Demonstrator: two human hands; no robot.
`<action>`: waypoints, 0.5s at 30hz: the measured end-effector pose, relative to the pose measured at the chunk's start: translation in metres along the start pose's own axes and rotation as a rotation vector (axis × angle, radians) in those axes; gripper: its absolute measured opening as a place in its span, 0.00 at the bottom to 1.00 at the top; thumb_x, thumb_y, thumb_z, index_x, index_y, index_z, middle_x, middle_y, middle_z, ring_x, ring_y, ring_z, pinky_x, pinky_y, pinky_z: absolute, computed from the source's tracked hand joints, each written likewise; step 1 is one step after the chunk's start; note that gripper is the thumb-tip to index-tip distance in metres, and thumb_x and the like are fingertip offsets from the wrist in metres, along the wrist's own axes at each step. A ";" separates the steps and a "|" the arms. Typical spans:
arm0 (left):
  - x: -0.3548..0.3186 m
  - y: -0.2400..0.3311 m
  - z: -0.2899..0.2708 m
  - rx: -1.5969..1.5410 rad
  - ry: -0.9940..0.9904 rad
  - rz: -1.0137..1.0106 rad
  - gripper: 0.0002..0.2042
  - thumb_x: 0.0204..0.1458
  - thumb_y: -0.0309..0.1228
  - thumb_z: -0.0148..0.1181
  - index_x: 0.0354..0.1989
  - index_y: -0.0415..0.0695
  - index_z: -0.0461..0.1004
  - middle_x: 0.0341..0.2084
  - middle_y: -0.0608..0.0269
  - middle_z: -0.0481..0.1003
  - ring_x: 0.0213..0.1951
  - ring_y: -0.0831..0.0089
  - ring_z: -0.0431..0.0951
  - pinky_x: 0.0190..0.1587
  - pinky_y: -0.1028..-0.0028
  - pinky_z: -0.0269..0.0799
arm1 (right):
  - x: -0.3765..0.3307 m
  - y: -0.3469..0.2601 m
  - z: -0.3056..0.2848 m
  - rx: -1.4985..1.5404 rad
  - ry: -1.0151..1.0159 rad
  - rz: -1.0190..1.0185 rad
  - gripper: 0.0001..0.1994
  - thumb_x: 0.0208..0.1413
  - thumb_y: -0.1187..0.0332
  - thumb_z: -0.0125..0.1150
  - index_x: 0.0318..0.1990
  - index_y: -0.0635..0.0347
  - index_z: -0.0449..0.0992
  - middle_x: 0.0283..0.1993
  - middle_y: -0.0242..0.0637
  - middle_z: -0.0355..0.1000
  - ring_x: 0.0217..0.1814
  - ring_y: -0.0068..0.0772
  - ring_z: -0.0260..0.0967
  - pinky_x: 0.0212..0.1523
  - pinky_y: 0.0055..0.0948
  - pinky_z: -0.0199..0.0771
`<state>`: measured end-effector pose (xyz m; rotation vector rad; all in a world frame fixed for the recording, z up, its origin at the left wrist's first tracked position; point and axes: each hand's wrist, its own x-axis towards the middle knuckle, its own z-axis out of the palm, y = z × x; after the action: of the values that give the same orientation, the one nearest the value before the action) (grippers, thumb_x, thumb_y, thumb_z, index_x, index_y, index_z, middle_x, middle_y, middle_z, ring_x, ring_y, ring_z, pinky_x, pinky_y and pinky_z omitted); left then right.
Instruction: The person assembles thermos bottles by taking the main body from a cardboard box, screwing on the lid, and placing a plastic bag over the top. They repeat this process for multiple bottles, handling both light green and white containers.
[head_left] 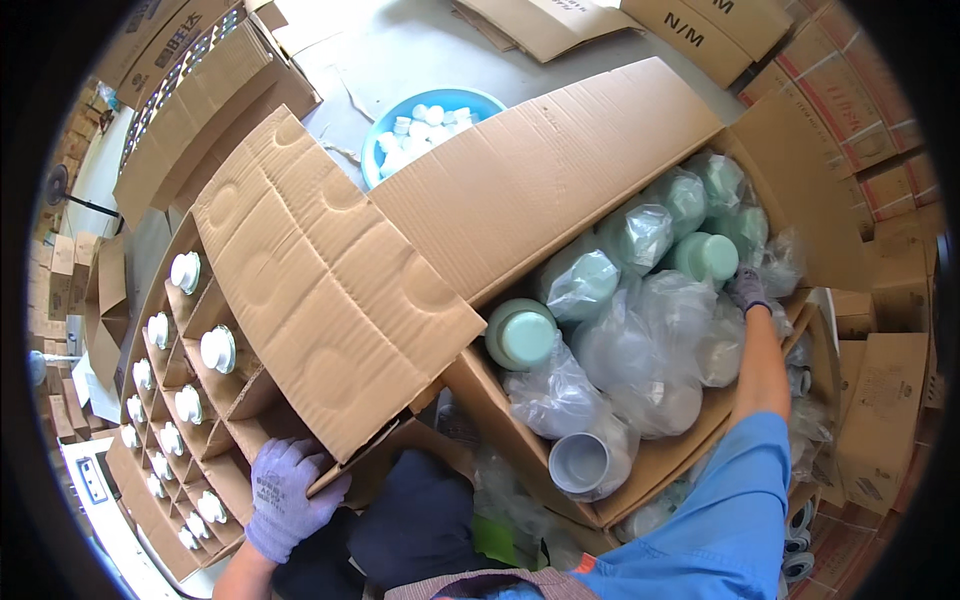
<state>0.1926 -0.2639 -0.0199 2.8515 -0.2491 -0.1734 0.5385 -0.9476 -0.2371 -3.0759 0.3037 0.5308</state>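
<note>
The left hand (287, 497), in a purple knit glove, pinches the near corner of a corrugated cardboard sheet (330, 275), fingers curled over its edge. The sheet is plain brown, pressed with round dents, and lies tilted over a divided carton (165, 400) at the left. The right hand (747, 290), gloved the same, reaches into a large open box (620, 470) and rests its fingers against a pale green jar (706, 257) at the far side; whether it grips the jar I cannot tell.

The divided carton shows about 12 white-capped bottles (217, 349), each upright in its own cell. The large box holds 2 bare green jars, 1 grey one (580, 464) lying on its side, and several more wrapped in clear plastic bags (640, 350).

Behind the sheet, 1 blue basin (470, 100) holds white caps. Stacked and flattened cartons ring the grey floor (420, 50).
</note>
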 end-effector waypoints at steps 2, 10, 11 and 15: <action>-0.003 -0.001 0.004 -0.002 0.020 -0.015 0.14 0.37 0.38 0.69 0.27 0.43 0.76 0.32 0.55 0.75 0.35 0.55 0.74 0.40 0.59 0.67 | -0.018 0.007 -0.029 0.317 0.025 -0.131 0.27 0.42 0.71 0.70 0.55 0.59 0.74 0.53 0.44 0.75 0.55 0.37 0.72 0.54 0.33 0.71; -0.009 0.002 0.003 -0.110 0.404 0.121 0.19 0.37 0.35 0.71 0.37 0.39 0.76 0.39 0.50 0.76 0.43 0.51 0.76 0.47 0.59 0.72 | -0.218 -0.061 -0.179 0.907 0.111 -0.324 0.17 0.52 0.71 0.64 0.50 0.65 0.75 0.47 0.36 0.74 0.49 0.25 0.68 0.51 0.27 0.68; -0.008 0.017 -0.011 -0.145 0.470 0.120 0.19 0.40 0.32 0.70 0.42 0.38 0.76 0.42 0.49 0.76 0.46 0.51 0.76 0.49 0.60 0.73 | -0.253 -0.068 -0.189 0.877 0.122 -0.313 0.18 0.51 0.71 0.64 0.50 0.66 0.74 0.46 0.37 0.74 0.47 0.26 0.69 0.49 0.28 0.70; -0.029 0.060 -0.021 -0.756 0.544 -0.046 0.25 0.52 0.33 0.65 0.58 0.37 0.69 0.50 0.54 0.74 0.48 0.66 0.76 0.52 0.70 0.71 | -0.369 -0.118 -0.182 0.720 0.339 -0.586 0.20 0.47 0.70 0.66 0.48 0.66 0.74 0.44 0.42 0.75 0.43 0.32 0.72 0.42 0.30 0.74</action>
<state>0.1580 -0.3097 0.0194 2.0477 0.0059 0.4119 0.2804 -0.7695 0.0535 -2.3498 -0.3375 -0.1147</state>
